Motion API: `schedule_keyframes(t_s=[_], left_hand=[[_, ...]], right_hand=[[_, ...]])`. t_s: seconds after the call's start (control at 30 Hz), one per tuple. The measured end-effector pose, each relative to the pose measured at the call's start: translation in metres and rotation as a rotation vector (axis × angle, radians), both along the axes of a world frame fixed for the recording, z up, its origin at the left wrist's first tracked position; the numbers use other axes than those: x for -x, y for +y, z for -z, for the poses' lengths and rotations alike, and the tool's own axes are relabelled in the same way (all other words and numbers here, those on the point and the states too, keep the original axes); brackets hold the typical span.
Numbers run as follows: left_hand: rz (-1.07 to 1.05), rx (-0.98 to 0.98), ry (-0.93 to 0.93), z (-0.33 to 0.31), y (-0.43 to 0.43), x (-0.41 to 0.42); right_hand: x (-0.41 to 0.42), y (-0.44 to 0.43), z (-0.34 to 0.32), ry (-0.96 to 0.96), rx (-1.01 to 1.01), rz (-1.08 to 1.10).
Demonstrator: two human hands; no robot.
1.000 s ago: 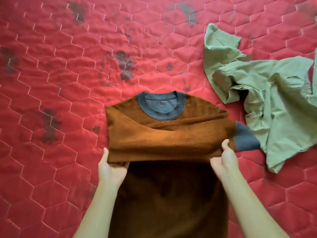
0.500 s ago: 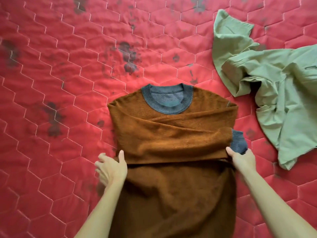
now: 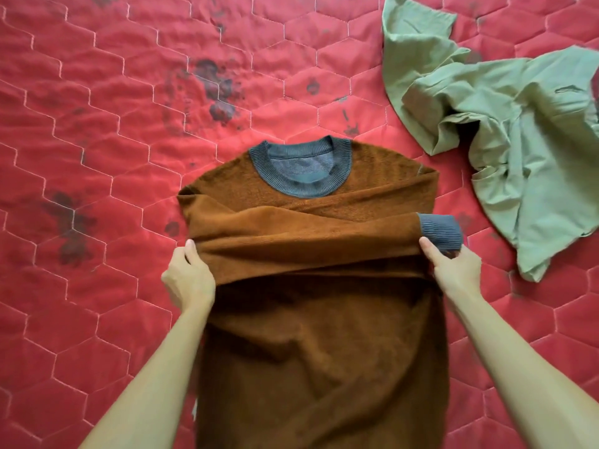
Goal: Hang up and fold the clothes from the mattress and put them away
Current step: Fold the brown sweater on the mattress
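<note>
A brown sweater (image 3: 317,345) with a grey ribbed collar lies on the red quilted mattress (image 3: 97,124), neck pointing away from me. Its sleeves are folded across the chest, and one grey cuff (image 3: 440,231) sticks out at the right. My left hand (image 3: 188,280) grips the left side of the sweater below the folded sleeves, thumb on top. My right hand (image 3: 457,273) grips the right side just below the cuff. The lower body of the sweater runs toward me between my forearms.
A crumpled light green garment (image 3: 505,124) lies on the mattress to the right, close to the cuff. Dark stains mark the mattress left of and beyond the sweater.
My left hand, open beside the sweater half a second ago, has closed on its left side. My right hand keeps its hold below the cuff. The view has shifted slightly.
</note>
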State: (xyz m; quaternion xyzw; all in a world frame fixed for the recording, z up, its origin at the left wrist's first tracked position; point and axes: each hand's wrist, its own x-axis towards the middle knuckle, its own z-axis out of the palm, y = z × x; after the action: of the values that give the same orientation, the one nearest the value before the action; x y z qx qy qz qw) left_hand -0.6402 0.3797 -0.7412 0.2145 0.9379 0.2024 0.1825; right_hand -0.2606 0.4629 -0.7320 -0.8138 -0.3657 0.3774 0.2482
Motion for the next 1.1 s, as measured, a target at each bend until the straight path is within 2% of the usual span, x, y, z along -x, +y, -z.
schedule_keyframes(t_s=[0.1, 0.3, 0.4, 0.53, 0.63, 0.73, 0.93, 1.03, 1.1], left_hand=[[0.021, -0.011, -0.006, 0.006, -0.01, 0.005], [0.104, 0.233, -0.134, 0.022, -0.032, 0.017], [0.123, 0.273, -0.149, 0.022, -0.058, 0.015], [0.15, 0.226, -0.241, 0.024, -0.122, 0.004], [0.188, 0.234, -0.337, 0.018, -0.17, -0.009], [0.241, 0.28, -0.423, 0.017, -0.213, -0.026], [0.307, 0.318, -0.466, 0.01, -0.293, -0.06], [0.255, 0.43, -0.506, 0.011, -0.328, -0.071], [0.201, 0.379, -0.518, 0.006, -0.345, -0.077]], right_hand=[[0.004, 0.0, 0.008, 0.012, 0.009, 0.014], [-0.01, -0.021, 0.035, -0.11, 0.13, 0.019], [-0.013, -0.041, 0.033, -0.154, 0.223, -0.107], [-0.024, -0.088, 0.024, -0.168, 0.351, -0.296], [-0.037, -0.127, 0.024, -0.112, 0.452, -0.359], [-0.048, -0.161, 0.019, -0.027, 0.467, -0.341], [-0.073, -0.239, 0.002, 0.125, 0.565, -0.402], [-0.086, -0.278, -0.004, 0.143, 0.562, -0.417], [-0.095, -0.3, -0.008, 0.159, 0.581, -0.406]])
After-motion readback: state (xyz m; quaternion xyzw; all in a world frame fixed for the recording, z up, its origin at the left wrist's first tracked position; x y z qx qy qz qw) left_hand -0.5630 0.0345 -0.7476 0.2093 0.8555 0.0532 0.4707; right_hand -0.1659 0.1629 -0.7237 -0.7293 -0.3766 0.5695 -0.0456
